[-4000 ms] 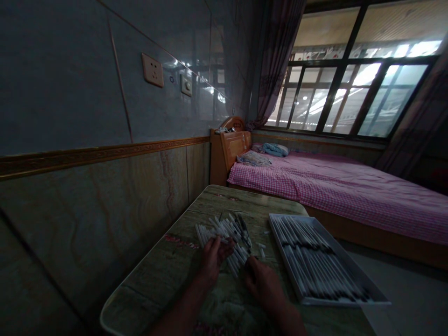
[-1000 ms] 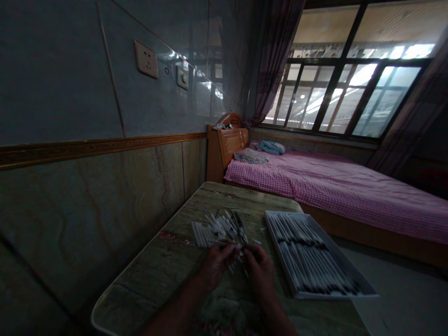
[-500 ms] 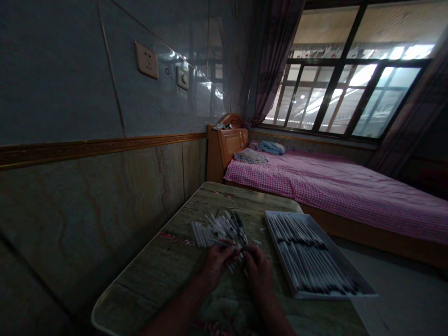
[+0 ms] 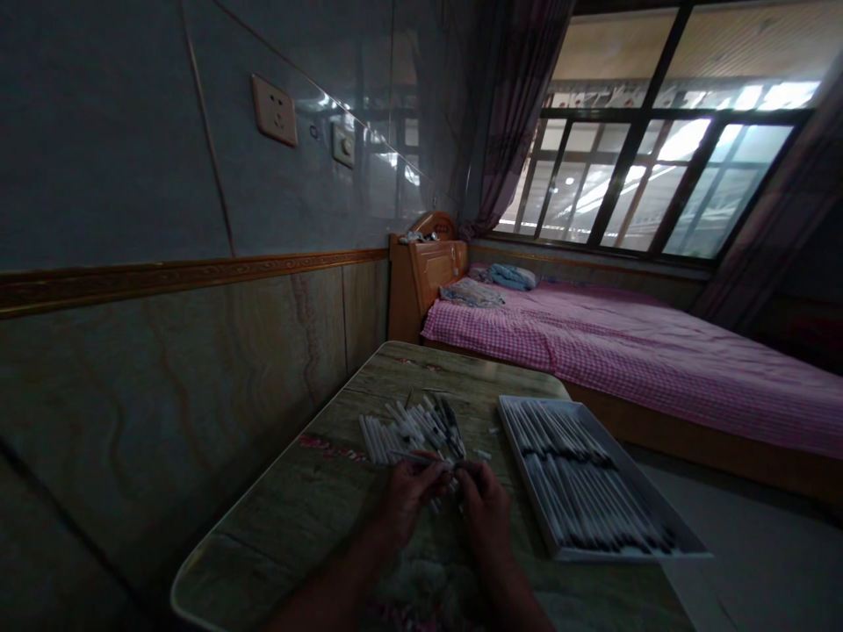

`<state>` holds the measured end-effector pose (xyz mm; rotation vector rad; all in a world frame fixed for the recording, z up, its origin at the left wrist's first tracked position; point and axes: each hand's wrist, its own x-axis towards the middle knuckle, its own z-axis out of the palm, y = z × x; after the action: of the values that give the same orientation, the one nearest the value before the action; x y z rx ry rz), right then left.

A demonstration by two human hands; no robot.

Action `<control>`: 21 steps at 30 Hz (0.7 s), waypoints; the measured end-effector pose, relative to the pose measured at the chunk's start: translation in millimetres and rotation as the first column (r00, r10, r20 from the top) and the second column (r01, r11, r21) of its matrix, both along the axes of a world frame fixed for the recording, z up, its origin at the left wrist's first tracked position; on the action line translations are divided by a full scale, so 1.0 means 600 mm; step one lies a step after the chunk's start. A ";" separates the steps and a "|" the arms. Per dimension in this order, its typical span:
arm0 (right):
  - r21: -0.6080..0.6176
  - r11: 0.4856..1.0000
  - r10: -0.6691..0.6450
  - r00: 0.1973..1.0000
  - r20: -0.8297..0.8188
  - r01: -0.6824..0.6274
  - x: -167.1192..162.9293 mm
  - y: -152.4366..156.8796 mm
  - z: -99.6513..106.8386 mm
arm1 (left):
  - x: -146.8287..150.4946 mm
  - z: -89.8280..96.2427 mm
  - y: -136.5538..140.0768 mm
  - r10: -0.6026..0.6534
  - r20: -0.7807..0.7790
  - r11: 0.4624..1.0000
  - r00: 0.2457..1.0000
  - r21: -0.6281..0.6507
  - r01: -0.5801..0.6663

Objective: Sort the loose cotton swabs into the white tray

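Note:
My left hand (image 4: 406,499) is closed in a pinch around a slim pen (image 4: 408,456), whose end points to the left over the loose parts. Close beside it, my right hand (image 4: 486,507) pinches at the pen's other end, where the fingertips of both hands nearly meet. Fingers and dim light hide the exact joint there. Just beyond the hands, white tubes (image 4: 377,439) lie in a loose heap on the table. Several dark thin pieces (image 4: 449,420) rest at the heap's right side.
A white tray (image 4: 565,555) on the table's right side holds rows of pens (image 4: 586,500) with dark ends. Small white bits (image 4: 483,455) lie between heap and tray. The table (image 4: 277,535) stands along the tiled wall; a bed (image 4: 593,333) is behind it.
Both hands stay almost in place, with the fingers shifting slightly around the pen. The right hand has moved a touch to the left. The tray and the heap look the same.

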<state>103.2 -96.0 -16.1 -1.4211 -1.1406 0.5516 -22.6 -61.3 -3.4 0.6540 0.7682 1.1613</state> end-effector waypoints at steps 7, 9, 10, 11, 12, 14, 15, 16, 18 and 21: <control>0.042 0.999 -0.007 0.982 0.188 -0.001 -0.005 -0.006 -0.003 | 0.000 0.010 -0.005 0.019 -0.056 1.000 0.998 0.008 -0.019; 0.066 0.998 -0.036 0.962 0.272 0.019 -0.008 -0.005 -0.011 | 0.001 0.009 -0.005 0.038 -0.078 0.999 0.996 0.038 -0.035; 0.069 0.997 -0.052 0.949 0.311 0.032 -0.008 -0.004 -0.015 | 0.001 0.007 -0.005 0.040 -0.098 0.998 0.994 0.060 -0.034; 0.071 0.996 -0.070 0.936 0.345 0.048 -0.007 -0.003 -0.020 | 0.002 0.005 -0.005 0.036 -0.122 0.996 0.992 0.084 -0.026; 0.076 0.995 -0.084 0.924 0.374 0.059 -0.006 -0.003 -0.025 | 0.002 0.002 -0.005 0.030 -0.146 0.994 0.989 0.109 -0.014; 0.093 0.994 -0.093 0.905 0.415 0.059 -0.002 -0.001 -0.032 | 0.003 -0.004 -0.004 0.019 -0.182 0.987 0.983 0.159 0.010; 0.098 0.994 -0.081 0.901 0.427 0.043 0.000 -0.002 -0.033 | 0.003 -0.006 -0.003 0.017 -0.190 0.984 0.982 0.178 0.017; 0.095 0.995 -0.060 0.900 0.431 0.021 0.002 -0.002 -0.034 | 0.003 -0.008 -0.002 0.016 -0.192 0.981 0.981 0.191 0.021; 0.071 0.997 -0.022 0.909 0.416 -0.009 0.003 -0.005 -0.031 | 0.002 -0.010 -0.001 0.010 -0.192 0.980 0.981 0.199 0.029; 0.053 0.998 0.022 0.926 0.377 -0.045 0.003 -0.010 -0.025 | 0.001 -0.007 0.001 0.017 -0.182 0.984 0.983 0.179 0.016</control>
<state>105.1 -102.3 -30.9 -1.4956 -1.4749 0.2673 -22.3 -60.5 -7.9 0.9215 0.8240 1.1913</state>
